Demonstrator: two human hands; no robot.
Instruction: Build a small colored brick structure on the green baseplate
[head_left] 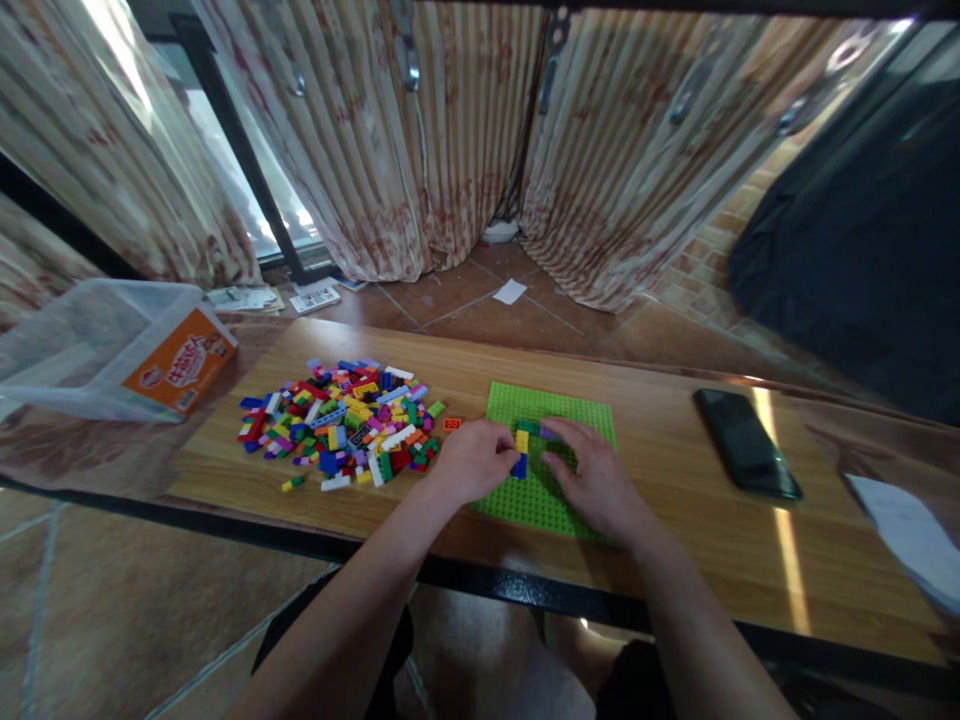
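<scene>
A green baseplate (551, 398) lies on the table, partly covered by my hands. On it are a yellow brick (522, 440), a blue brick (519, 468), a dark green brick (528, 426) and a purple brick (549, 432), close together. My left hand (478, 458) is closed at the plate's left side, its fingertips pinched beside the yellow and blue bricks. Whatever it may hold is hidden. Over the right part of the plate, my right hand (595, 478) has thumb and fingers apart, with the fingertips at the purple brick.
A pile of mixed toy bricks (349, 420) covers the table's left part, with one orange brick (451, 424) near the plate. A clear plastic bin (90, 345) stands far left. A black phone (746, 443) and white paper (904, 530) lie to the right.
</scene>
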